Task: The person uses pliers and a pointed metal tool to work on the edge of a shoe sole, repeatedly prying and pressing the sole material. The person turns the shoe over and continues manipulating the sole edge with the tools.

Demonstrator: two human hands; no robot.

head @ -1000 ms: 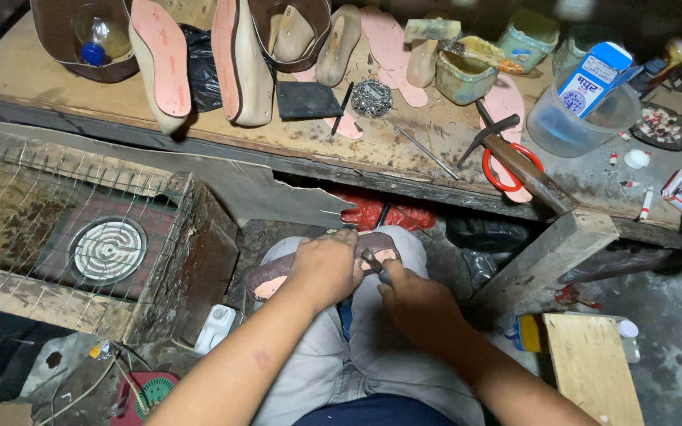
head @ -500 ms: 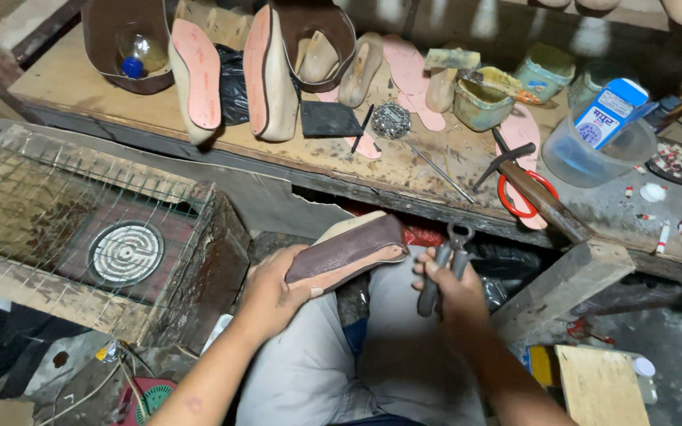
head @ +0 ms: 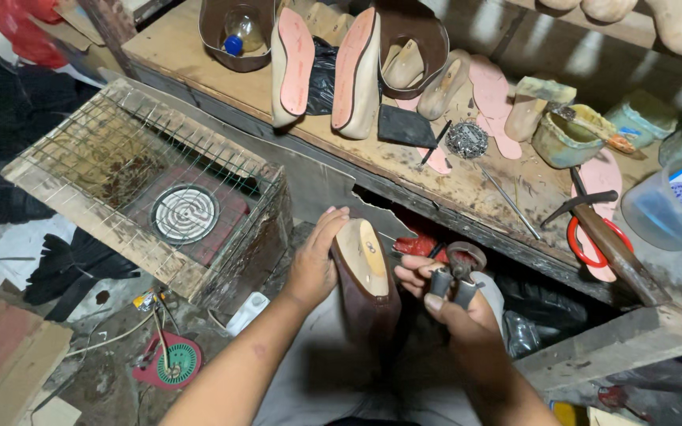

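Note:
My left hand (head: 315, 264) presses against the left side of a wooden shoe last (head: 361, 258) wrapped in dark brown leather (head: 365, 312), which stands upright on my lap. My right hand (head: 453, 306) grips a pair of metal lasting pincers (head: 456, 272) just right of the last, jaws pointing up and away from the leather.
A wooden workbench (head: 404, 170) ahead carries pink insoles, lasts, a tin of nails (head: 467, 139), a glue pot (head: 565, 136), a hammer (head: 605, 237) and red scissors. On the left stands a wire-covered wooden box with a coil heater (head: 185, 213). A plank (head: 613, 347) lies on the right.
The shoe has turned from lying sideways to standing with the last's top facing me. My right hand with the pincers has dropped closer to it, and the view has shifted left.

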